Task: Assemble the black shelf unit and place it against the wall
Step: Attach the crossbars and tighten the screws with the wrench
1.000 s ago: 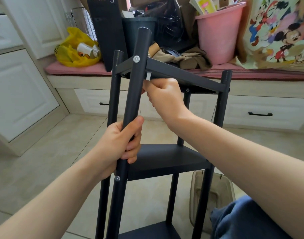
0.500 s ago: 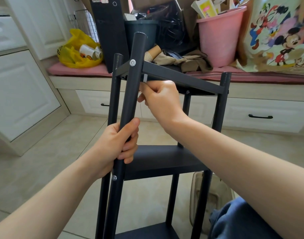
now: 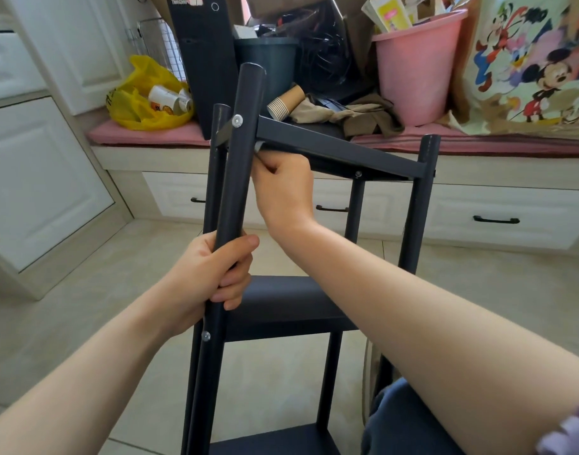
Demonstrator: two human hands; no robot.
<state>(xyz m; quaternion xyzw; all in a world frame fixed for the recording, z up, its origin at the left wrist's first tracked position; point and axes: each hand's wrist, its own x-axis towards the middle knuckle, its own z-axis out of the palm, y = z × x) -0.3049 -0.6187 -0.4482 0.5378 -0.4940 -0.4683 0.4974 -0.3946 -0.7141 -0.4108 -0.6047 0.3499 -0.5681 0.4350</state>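
The black shelf unit (image 3: 340, 149) stands upright on the tiled floor in front of me, with three shelves between round black posts. My left hand (image 3: 212, 277) grips the near left post (image 3: 238, 159) about halfway between the top and middle shelves. My right hand (image 3: 281, 188) is curled just under the top shelf's near left corner, pinching a small silver tool (image 3: 258, 146) against the post. A silver screw head (image 3: 237, 119) shows on the post at that corner, another (image 3: 206, 335) lower down by the middle shelf.
A white window bench (image 3: 478, 205) with drawers runs behind the unit, piled with a pink bucket (image 3: 416, 67), a yellow bag (image 3: 146, 96), a black box (image 3: 204, 60), paper cups and clothes. White cabinets (image 3: 38, 178) stand at left. My blue-clad knee (image 3: 403, 421) is at bottom right.
The view has shifted slightly and the unit's top has tilted a little to the right. My right hand has turned a bit under the top shelf corner. My left hand keeps its grip.
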